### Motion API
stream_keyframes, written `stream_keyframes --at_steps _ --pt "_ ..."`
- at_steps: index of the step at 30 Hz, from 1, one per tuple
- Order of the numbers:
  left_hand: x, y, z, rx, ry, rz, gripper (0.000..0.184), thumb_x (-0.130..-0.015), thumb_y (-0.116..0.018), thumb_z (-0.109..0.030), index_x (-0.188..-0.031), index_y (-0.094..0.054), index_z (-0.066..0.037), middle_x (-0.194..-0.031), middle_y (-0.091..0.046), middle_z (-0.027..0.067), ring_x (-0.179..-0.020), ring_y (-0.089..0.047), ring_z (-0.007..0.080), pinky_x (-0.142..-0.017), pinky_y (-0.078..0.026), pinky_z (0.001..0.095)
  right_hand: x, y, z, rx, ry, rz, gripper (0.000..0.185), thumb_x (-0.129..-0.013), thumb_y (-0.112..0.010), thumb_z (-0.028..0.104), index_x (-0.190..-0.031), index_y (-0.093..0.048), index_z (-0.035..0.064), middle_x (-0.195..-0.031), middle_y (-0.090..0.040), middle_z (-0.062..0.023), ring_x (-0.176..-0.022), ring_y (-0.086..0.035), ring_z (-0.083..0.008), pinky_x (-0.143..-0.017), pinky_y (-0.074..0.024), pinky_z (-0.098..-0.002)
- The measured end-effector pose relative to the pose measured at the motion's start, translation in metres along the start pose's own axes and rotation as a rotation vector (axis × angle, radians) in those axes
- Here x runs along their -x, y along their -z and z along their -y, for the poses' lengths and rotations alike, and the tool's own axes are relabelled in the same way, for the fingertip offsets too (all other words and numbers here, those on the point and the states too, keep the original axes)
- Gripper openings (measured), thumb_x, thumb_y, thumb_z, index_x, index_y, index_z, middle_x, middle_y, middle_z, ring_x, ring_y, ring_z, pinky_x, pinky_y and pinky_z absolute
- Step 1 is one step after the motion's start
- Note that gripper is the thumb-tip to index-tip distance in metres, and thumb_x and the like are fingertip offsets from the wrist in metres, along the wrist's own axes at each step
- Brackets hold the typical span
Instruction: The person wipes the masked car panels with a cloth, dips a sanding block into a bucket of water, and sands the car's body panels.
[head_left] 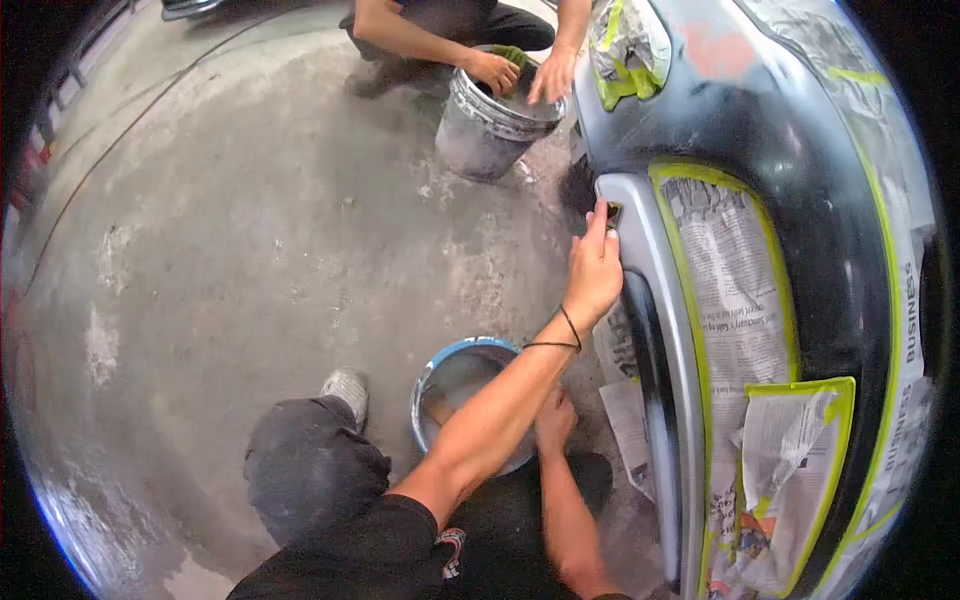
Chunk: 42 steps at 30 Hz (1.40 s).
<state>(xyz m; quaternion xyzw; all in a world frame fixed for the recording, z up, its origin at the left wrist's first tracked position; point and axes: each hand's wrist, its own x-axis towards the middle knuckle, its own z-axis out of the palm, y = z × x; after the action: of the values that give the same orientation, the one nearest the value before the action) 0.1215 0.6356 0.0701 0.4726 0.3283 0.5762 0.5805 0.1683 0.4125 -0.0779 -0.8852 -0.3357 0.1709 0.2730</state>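
My left hand [596, 268] touches the bumper [835, 250]; my right hand [555, 418] is apart from it. Whether either's fingers grip, I can't tell. Probably stiff; I'd hold its edge.

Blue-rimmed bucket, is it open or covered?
Open: no lid lies over the blue-rimmed bucket, and its inside shows.

They wear a black shirt [350, 550] and wristband [555, 345].
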Motion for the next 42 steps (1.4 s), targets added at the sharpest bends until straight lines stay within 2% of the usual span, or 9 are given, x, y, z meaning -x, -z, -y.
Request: stream_keyframes --at_steps 4,7,15,22,24,26,29,31,42 --pt "0.061 -0.023 -0.018 -0.056 0.016 -0.052 0.06 -0.113 -0.04 -0.016 -0.169 -0.024 0.0 -0.174 -0.03 0.0229 -0.163 -0.026 0.0369 -0.129 -0.006 0.0636 -0.018 -0.03 -0.066 0.153 0.19 0.014 0.059 -0.106 -0.056 0.05 -0.118 -0.075 -0.0047 -0.107 -0.075 -0.0328 -0.103 -0.072 -0.0512 -0.092 -0.052 -0.0579" --pt "0.06 -0.032 -0.01 -0.145 -0.059 -0.122 0.059 -0.113 -0.04 -0.017 -0.168 -0.026 0.0 -0.172 -0.034 0.0241 -0.162 -0.028 0.0373 -0.129 -0.007 0.064 -0.037 -0.059 -0.097 0.051 0.254 -0.351 0.053 -0.109 -0.055 0.043 -0.144 -0.06 0.0033 -0.143 -0.067 -0.0204 -0.135 -0.062 -0.0319 -0.112 -0.0452 -0.0455" --pt "0.078 -0.021 -0.018 -0.118 0.023 0.0 0.06 -0.115 -0.037 -0.022 -0.17 -0.023 -0.001 -0.175 -0.027 0.0204 -0.163 -0.023 0.0352 -0.131 -0.004 0.0594 -0.024 -0.03 -0.065 0.115 0.192 -0.019 0.044 -0.107 -0.057 0.04 -0.123 -0.069 0.0007 -0.123 -0.073 -0.0213 -0.116 -0.068 -0.0377 -0.1 -0.0494 -0.0498" --pt "0.081 0.015 0.013 0.356 0.123 -0.138 0.049 -0.114 -0.048 -0.024 -0.156 -0.05 0.001 -0.127 -0.068 0.0119 -0.116 -0.063 0.0186 -0.123 -0.037 0.0451 -0.021 -0.024 -0.068 -0.01 0.181 0.017 0.043 -0.105 -0.058 0.037 -0.105 -0.076 -0.0017 -0.106 -0.078 -0.0221 -0.099 -0.073 -0.0428 -0.089 -0.053 -0.0536" --pt "0.076 0.024 0.034 0.493 0.169 -0.197 0.047 -0.114 -0.051 -0.024 -0.153 -0.055 0.001 -0.114 -0.07 0.0085 -0.104 -0.063 0.0147 -0.118 -0.044 0.0393 -0.008 -0.01 -0.022 0.108 0.081 -0.018 0.064 -0.109 -0.041 0.049 -0.105 -0.073 -0.0067 -0.111 -0.07 -0.0351 -0.103 -0.066 -0.0562 -0.09 -0.0503 -0.0584" --pt "0.062 0.042 0.04 0.377 0.388 -0.172 0.047 -0.113 -0.053 -0.023 -0.155 -0.053 -0.001 -0.128 -0.072 0.0118 -0.114 -0.067 0.0196 -0.112 -0.047 0.034 -0.008 -0.006 -0.019 0.116 0.052 0.005 0.058 -0.109 -0.044 0.045 -0.113 -0.072 -0.0058 -0.112 -0.071 -0.0348 -0.107 -0.067 -0.0542 -0.092 -0.0499 -0.0574" --pt "0.041 0.02 0.041 0.218 0.005 -0.265 0.049 -0.113 -0.052 -0.025 -0.157 -0.052 -0.003 -0.146 -0.066 0.0196 -0.128 -0.067 0.0255 -0.111 -0.048 0.0354 -0.01 -0.009 -0.023 0.164 0.049 0.017 0.06 -0.11 -0.043 0.048 -0.121 -0.072 -0.0037 -0.112 -0.074 -0.0322 -0.105 -0.069 -0.0507 -0.093 -0.0501 -0.0559" --pt "0.039 -0.004 0.015 0.237 0.079 -0.153 0.052 -0.113 -0.051 -0.025 -0.16 -0.047 -0.001 -0.159 -0.053 0.0263 -0.144 -0.056 0.0327 -0.116 -0.045 0.0365 -0.013 -0.014 -0.028 0.163 0.065 0.006 0.06 -0.11 -0.044 0.048 -0.122 -0.072 -0.0034 -0.113 -0.074 -0.0313 -0.105 -0.069 -0.0493 -0.094 -0.0502 -0.0553" --pt "0.037 -0.032 -0.012 0.185 0.071 -0.208 0.051 -0.114 -0.043 -0.018 -0.161 -0.042 0.001 -0.165 -0.041 0.027 -0.154 -0.041 0.0411 -0.126 -0.034 0.0408 -0.032 -0.033 -0.074 0.089 0.092 -0.023 0.061 -0.11 -0.046 0.052 -0.124 -0.071 -0.0018 -0.117 -0.074 -0.0263 -0.108 -0.069 -0.0416 -0.095 -0.0508 -0.0517"
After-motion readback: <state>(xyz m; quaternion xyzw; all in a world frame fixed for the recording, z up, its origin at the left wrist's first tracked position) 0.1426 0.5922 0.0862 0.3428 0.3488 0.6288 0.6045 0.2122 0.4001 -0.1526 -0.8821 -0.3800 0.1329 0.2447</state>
